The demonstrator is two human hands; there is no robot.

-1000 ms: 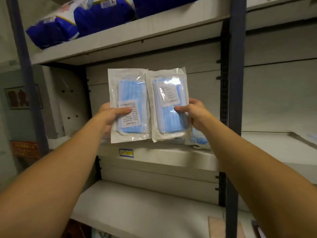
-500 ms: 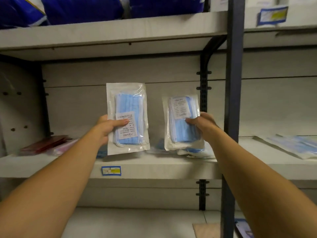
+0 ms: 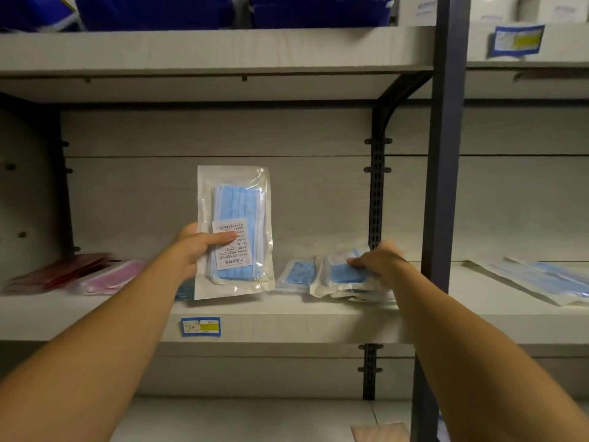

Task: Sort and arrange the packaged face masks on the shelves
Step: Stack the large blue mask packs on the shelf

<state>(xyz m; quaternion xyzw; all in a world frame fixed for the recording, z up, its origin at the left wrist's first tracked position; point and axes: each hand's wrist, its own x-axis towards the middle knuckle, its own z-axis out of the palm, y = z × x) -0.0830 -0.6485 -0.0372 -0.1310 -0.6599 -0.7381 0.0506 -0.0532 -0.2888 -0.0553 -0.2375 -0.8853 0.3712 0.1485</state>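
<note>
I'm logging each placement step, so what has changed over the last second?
The right hand brought its mask pack down from upright beside the other and laid it on the stack on the shelf, fingers still on it. The left hand still holds its pack upright.

Pale wood-grain shelving [image 3: 287, 323] on a dark metal upright [image 3: 443, 186]; dim light.

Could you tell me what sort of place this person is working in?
Probably a shop or pharmacy stockroom: metal-framed shelves carry a price tag on the edge, and packaged face masks lie in stacks by colour.
</note>
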